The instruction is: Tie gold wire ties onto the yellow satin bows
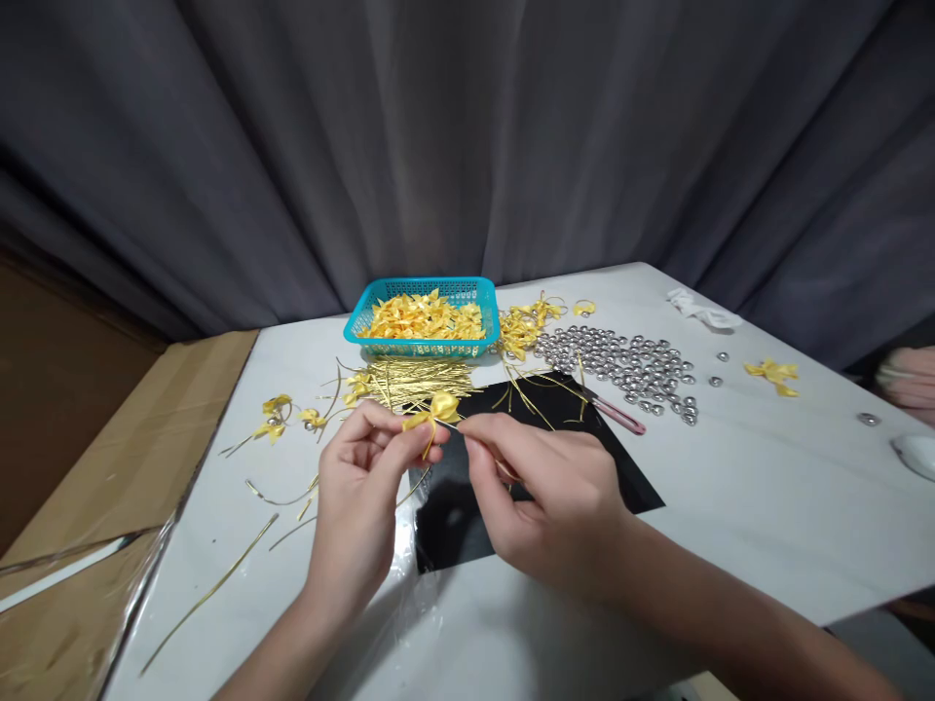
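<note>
My left hand (pixel 372 472) pinches a yellow ribbon bow (pixel 444 407) between thumb and fingertips, above a black sheet (pixel 467 516). A short gold tie end hangs below the bow. Close beside it, my right hand (pixel 544 477) is closed, with thumb and forefinger on a thin, shiny strand (pixel 449 425) that reaches to the bow's middle. Whether that strand is a gold tie or a fine tool I cannot tell. Behind the hands lies a bundle of gold twist ties (pixel 420 380).
A blue basket (pixel 420 348) holds many yellow bows. Right of it lie finished-looking bows (pixel 522 329), silver heart-shaped beads (pixel 628 360) and a pink-handled cutter (pixel 619 417). Loose gold ties (pixel 211 592) and bows are at the left. Another person's hand (pixel 910 380) shows at the right edge.
</note>
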{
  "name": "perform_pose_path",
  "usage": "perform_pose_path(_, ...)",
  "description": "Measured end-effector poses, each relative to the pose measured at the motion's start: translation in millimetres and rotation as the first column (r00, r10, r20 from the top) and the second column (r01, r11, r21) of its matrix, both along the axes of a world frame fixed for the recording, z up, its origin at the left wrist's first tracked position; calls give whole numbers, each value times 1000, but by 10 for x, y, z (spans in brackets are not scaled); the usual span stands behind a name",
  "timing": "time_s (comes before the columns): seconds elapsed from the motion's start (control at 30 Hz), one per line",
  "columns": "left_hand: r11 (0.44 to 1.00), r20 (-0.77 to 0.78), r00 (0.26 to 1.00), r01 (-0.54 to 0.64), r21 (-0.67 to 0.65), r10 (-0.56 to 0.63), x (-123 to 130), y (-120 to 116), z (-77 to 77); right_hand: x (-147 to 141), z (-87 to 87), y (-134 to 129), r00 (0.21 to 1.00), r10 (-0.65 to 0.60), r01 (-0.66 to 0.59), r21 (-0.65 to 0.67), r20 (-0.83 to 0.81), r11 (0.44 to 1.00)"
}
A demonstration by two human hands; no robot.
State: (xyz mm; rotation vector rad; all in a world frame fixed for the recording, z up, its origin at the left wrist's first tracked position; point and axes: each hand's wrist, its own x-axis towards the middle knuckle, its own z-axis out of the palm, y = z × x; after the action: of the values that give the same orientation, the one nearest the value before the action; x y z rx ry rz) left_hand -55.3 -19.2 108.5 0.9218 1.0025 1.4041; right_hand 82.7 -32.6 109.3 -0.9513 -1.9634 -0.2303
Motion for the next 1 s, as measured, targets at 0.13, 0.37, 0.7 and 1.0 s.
perform_pose_path(0.13,999,-2,1000,-16,33,17,11,3,-37,-41,-21,-8,997,-18,15,-35,-81,999)
perform_pose_path(0.37,976,-53,994,-88,200,100,14,-22,-87,-92,-84,-10,981,4,-16,-57,-196,998)
perform_pose_path(0.7,916,-142,979,-78,393,144,-49,-42,-45,-31,-66,99,957,138,-136,26,-254,990)
perform_pose_path(1.0,659,-383,827,21,752,411,-76,-99,-184,-95,-140,137,946,189,-163,119,-265,979)
